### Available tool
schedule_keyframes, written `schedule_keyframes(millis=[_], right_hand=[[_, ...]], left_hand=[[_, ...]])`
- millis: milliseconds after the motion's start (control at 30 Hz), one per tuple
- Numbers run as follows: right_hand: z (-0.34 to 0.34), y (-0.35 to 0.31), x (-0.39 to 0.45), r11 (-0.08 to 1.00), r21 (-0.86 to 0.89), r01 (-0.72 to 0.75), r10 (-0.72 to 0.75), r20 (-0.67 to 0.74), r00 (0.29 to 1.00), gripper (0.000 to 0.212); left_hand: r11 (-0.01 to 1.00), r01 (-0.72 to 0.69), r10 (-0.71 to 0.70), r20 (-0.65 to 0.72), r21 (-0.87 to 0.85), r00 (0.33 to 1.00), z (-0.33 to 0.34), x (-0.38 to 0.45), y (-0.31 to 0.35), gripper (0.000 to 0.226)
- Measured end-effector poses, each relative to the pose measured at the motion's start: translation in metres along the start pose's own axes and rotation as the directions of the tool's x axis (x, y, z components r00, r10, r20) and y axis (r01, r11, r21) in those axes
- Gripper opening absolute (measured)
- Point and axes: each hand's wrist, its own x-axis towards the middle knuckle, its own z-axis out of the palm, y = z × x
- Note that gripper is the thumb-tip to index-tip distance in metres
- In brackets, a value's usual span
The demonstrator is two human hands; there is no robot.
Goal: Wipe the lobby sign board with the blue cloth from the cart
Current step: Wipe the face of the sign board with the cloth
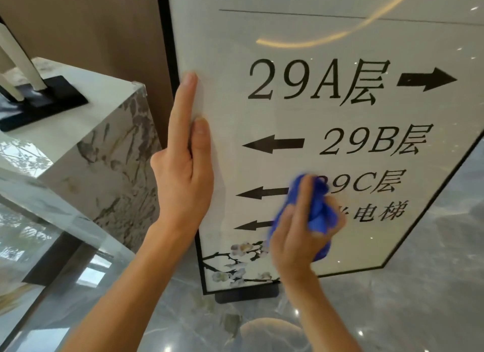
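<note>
Marble counter (pixel 110 131) crowds the sign board (pixel 314 37) on its left; its upper face is clear.

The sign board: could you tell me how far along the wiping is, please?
Done: the blue cloth is already in the right hand. In hand: it rubs the sign board over the 29C line while the left hand steadies the left edge. Left: I cannot tell which areas are already clean.

Wall (pixel 86 24): brown, plain, stood far left.
Plinth (pixel 110 131): white veined marble, stood left, carried a black base (pixel 44 102).
Floor (pixel 392 312): grey polished stone, mirrored ceiling lights.
</note>
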Motion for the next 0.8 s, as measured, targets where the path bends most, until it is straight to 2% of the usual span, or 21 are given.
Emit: schedule_keyframes(millis=[67, 133, 200, 367, 467, 500, 533, 600, 633, 667, 700, 767, 800], right_hand=[[0.011, -0.014, -0.022, 0.992, 0.120, 0.033, -0.045, 0.099, 0.994, 0.026], [0.021, -0.024, -0.044, 0.980, 0.049, 0.190, -0.197, 0.205, 0.959, 0.020], [0.034, -0.016, -0.076, 0.904, -0.115, 0.413, -0.383, 0.214, 0.899, 0.044], [0.046, -0.002, -0.116, 0.843, -0.170, 0.510, -0.477, 0.200, 0.856, 0.064], [0.043, 0.009, -0.131, 0.831, -0.158, 0.533, -0.499, 0.209, 0.841, 0.078], [0.039, 0.015, -0.133, 0.839, -0.136, 0.527, -0.492, 0.223, 0.841, 0.082], [0.035, 0.022, -0.135, 0.836, -0.138, 0.531, -0.492, 0.239, 0.837, 0.077], [0.026, 0.044, -0.137, 0.845, -0.151, 0.512, -0.453, 0.305, 0.838, 0.049], [0.017, 0.054, -0.131, 0.867, -0.154, 0.474, -0.396, 0.363, 0.844, 0.042], [0.008, 0.064, -0.121, 0.888, -0.142, 0.438, -0.350, 0.410, 0.842, 0.045], [-0.001, 0.077, -0.109, 0.927, -0.137, 0.350, -0.265, 0.423, 0.866, 0.041], [-0.023, 0.093, -0.078, 0.979, -0.188, 0.084, -0.010, 0.361, 0.933, 0.014], [-0.032, 0.104, -0.065, 0.971, -0.241, -0.006, 0.080, 0.298, 0.951, 0.019]], left_hand=[[1.000, -0.007, 0.007, -0.001, -0.004, 1.000, 0.001, 0.000, -0.005, 0.046], [1.000, -0.008, 0.008, -0.001, -0.003, 1.000, 0.001, 0.000, -0.008, 0.045], [1.000, -0.010, 0.010, -0.009, -0.011, 1.000, 0.002, 0.000, -0.010, 0.045], [0.996, -0.082, 0.082, -0.021, -0.025, 0.996, 0.005, -0.001, -0.014, 0.044], [0.997, -0.070, 0.069, -0.030, -0.035, 0.997, 0.007, -0.002, -0.019, 0.044], [0.997, -0.066, 0.065, -0.028, -0.039, 0.998, 0.007, -0.003, -0.021, 0.044], [0.997, -0.065, 0.064, -0.025, -0.040, 0.998, 0.007, -0.003, -0.021, 0.044], [0.997, -0.072, 0.071, -0.026, -0.038, 0.997, 0.006, -0.005, -0.023, 0.045], [0.996, -0.078, 0.077, -0.026, -0.038, 0.997, 0.007, -0.005, -0.024, 0.044], [0.996, -0.080, 0.079, -0.025, -0.036, 0.997, 0.007, -0.005, -0.025, 0.044], [0.996, -0.079, 0.078, -0.027, -0.032, 0.997, 0.007, -0.005, -0.025, 0.044], [0.997, -0.076, 0.075, -0.037, -0.022, 0.997, 0.007, -0.005, -0.024, 0.044], [0.997, -0.075, 0.074, -0.042, -0.016, 0.996, 0.008, -0.005, -0.022, 0.044]])
